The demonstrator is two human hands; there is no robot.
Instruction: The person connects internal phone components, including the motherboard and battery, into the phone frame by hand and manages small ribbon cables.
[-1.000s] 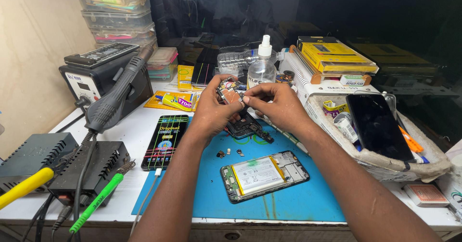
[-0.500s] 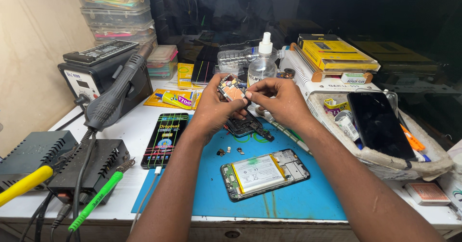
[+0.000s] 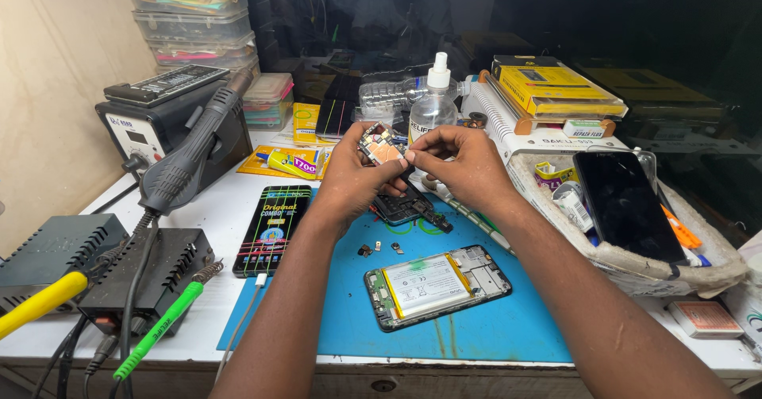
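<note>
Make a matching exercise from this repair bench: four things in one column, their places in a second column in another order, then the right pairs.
Things:
1. circuit board
2. opened phone
3. hot-air handpiece
4. spray bottle

Places:
A. propped against the black station at left
B. lying on the blue mat
C. held between left hand and right hand
D. standing behind the hands

Pairs: 1-C, 2-B, 3-A, 4-D

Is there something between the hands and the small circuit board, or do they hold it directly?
Nothing visible stands between them. The left hand and the right hand both pinch the small circuit board directly, raised above the blue mat. The opened phone lies lower, nearer the person.
</note>
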